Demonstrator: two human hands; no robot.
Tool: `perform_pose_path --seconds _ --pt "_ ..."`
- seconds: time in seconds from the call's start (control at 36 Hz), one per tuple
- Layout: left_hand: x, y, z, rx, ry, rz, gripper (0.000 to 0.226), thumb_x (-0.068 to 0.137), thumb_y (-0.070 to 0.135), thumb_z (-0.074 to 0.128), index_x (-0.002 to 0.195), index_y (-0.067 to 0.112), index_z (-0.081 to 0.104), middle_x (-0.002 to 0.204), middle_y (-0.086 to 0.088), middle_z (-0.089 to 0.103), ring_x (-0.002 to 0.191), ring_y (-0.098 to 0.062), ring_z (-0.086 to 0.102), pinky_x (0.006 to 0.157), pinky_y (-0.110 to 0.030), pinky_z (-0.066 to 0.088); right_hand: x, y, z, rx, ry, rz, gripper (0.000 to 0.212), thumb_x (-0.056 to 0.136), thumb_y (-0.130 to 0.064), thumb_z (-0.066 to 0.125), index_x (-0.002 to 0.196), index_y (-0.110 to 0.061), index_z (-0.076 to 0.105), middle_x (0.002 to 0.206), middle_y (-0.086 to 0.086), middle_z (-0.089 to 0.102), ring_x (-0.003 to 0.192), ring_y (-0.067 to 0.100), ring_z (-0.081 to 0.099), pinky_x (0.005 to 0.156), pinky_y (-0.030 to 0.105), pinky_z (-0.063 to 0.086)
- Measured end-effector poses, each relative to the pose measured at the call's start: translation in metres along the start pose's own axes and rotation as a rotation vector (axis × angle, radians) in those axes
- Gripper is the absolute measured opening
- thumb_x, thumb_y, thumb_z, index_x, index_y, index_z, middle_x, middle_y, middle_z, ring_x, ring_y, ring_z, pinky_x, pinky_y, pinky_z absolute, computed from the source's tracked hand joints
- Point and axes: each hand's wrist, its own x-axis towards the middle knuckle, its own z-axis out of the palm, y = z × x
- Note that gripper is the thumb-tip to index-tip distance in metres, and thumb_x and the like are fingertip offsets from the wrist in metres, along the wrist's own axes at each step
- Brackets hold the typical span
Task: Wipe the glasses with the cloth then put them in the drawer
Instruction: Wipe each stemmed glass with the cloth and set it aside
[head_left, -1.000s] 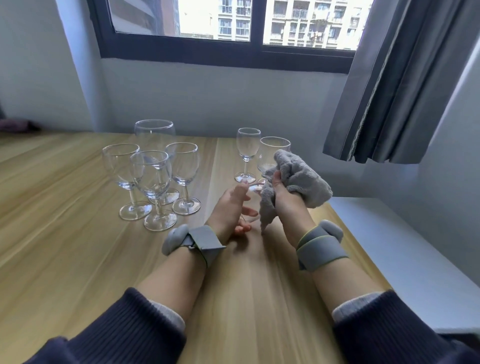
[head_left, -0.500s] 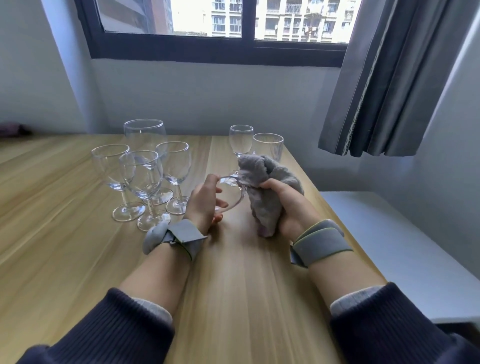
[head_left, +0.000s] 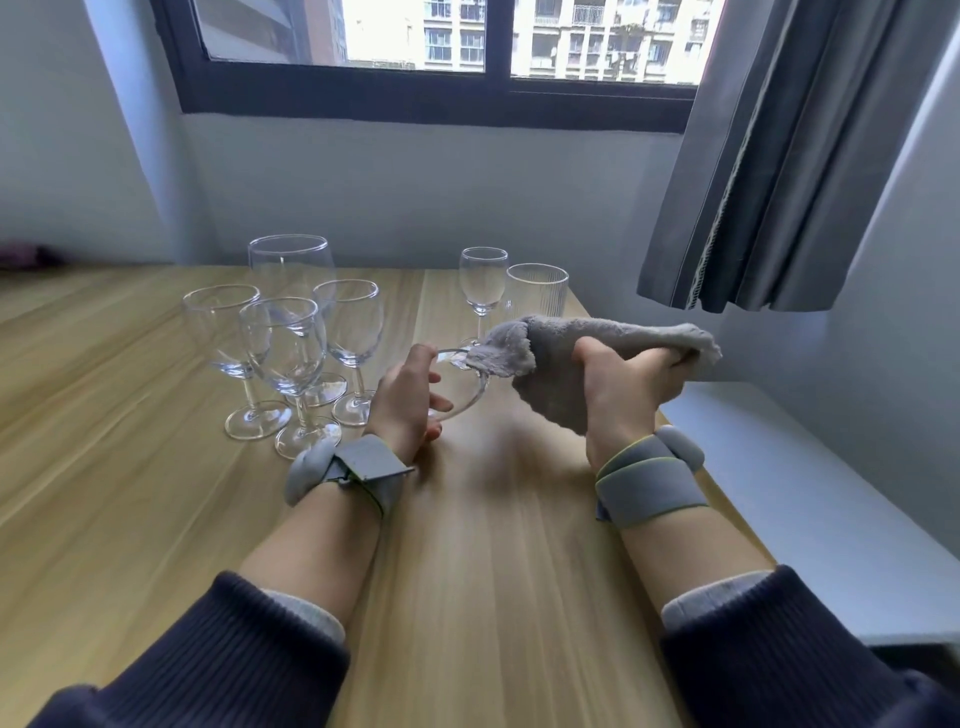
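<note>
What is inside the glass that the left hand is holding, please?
One end of the grey cloth, gripped by the right hand, is pushed into the mouth of the held glass. The left hand hides the rest of the glass.

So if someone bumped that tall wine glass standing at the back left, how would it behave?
The tall wine glass would probably tip easily: a wide bowl on a thin stem. It looks like thin clear glass, so likely fragile. It stands close behind three smaller glasses, so it might knock into them.
</note>
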Motion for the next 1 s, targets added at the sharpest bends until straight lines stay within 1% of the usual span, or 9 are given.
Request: perform_pose_path --seconds 0.22,0.36,0.42,0.5,0.56,0.61,0.72,0.86,1.0 --pt "0.0 -0.001 0.001 -0.037 -0.01 -0.017 0.041 0.095 0.045 0.043 0.107 0.007 0.054 0.102 -0.014 0.053 0.042 -0.012 0.043 0.035 -0.015 0.029 0.006 0.009 -0.002 0.018 -0.064 0.145 0.095 0.068 -0.023 0.072 0.148 -0.017 0.02 0.144 0.006 0.034 0.132 0.03 0.038 0.108 0.046 0.036" --pt "0.0 0.0 0.001 -0.006 -0.003 -0.022 0.042 0.094 0.046 0.044 0.102 0.006 0.055 0.096 -0.015 0.053 0.045 -0.014 0.043 0.036 -0.015 0.03 0.007 0.012 -0.005 -0.142 -0.02 0.16 0.125 0.069 -0.023 0.081 0.15 -0.023 -0.013 0.155 0.006 0.007 0.142 0.027 0.014 0.116 0.041 0.02" --pt "-0.001 0.001 0.001 -0.023 -0.007 -0.027 0.044 0.095 0.046 0.043 0.105 0.005 0.055 0.096 -0.015 0.053 0.044 -0.014 0.042 0.035 -0.014 0.028 0.006 0.012 -0.004 -0.176 -0.011 0.109 0.125 0.068 -0.025 0.081 0.15 -0.024 -0.013 0.157 0.004 0.001 0.143 0.027 0.01 0.117 0.041 0.017" --pt "-0.003 0.003 0.0 -0.05 -0.008 -0.042 0.045 0.095 0.046 0.043 0.107 0.004 0.054 0.092 -0.015 0.053 0.042 -0.014 0.04 0.035 -0.015 0.026 0.006 0.011 -0.003 -0.25 -0.008 -0.132 0.103 0.07 -0.023 0.077 0.151 -0.022 0.014 0.157 0.006 0.009 0.142 0.027 0.016 0.116 0.039 0.018" --pt "-0.004 0.003 0.0 -0.061 -0.017 -0.033 0.043 0.095 0.046 0.043 0.107 0.006 0.054 0.099 -0.015 0.052 0.037 -0.01 0.041 0.034 -0.014 0.026 0.007 0.009 0.0 -0.143 -0.097 -0.208 0.064 0.077 -0.017 0.069 0.137 -0.02 0.047 0.146 0.004 0.038 0.133 0.022 0.036 0.114 0.035 0.026" --pt "-0.006 0.003 0.001 -0.049 -0.037 -0.023 0.042 0.095 0.045 0.042 0.104 0.006 0.054 0.099 -0.014 0.052 0.032 -0.006 0.041 0.034 -0.014 0.026 0.003 0.007 0.002 -0.04 -0.213 -0.171 0.03 0.083 -0.01 0.06 0.11 -0.019 0.068 0.112 0.0 0.066 0.108 0.016 0.059 0.105 0.037 0.042" --pt "-0.01 0.005 0.001 -0.028 -0.049 -0.045 0.043 0.094 0.049 0.043 0.096 0.007 0.056 0.079 -0.013 0.054 0.038 -0.013 0.037 0.041 -0.02 0.028 -0.001 0.003 0.004 -0.042 -0.309 -0.147 0.022 0.088 -0.015 0.053 0.085 -0.022 0.073 0.082 -0.005 0.071 0.087 0.013 0.064 0.092 0.036 0.052" --pt "-0.015 0.006 0.001 0.026 -0.064 0.024 0.04 0.094 0.047 0.044 0.093 0.009 0.056 0.076 -0.013 0.055 0.043 -0.016 0.038 0.039 -0.02 0.027 -0.001 -0.009 -0.007 0.0 -0.482 -0.022 0.021 0.092 -0.031 0.055 0.091 -0.016 0.069 0.077 0.001 0.063 0.077 0.016 0.059 0.065 0.018 0.05" --pt "-0.02 0.003 0.005 0.079 -0.117 0.173 0.039 0.088 0.05 0.05 0.085 0.012 0.056 0.073 -0.012 0.056 0.04 -0.014 0.037 0.035 -0.02 0.026 -0.003 -0.011 -0.009 0.141 -0.642 0.151 0.013 0.095 -0.016 0.052 0.097 -0.005 0.058 0.068 0.011 0.052 0.036 0.002 0.052 0.035 0.008 0.035"
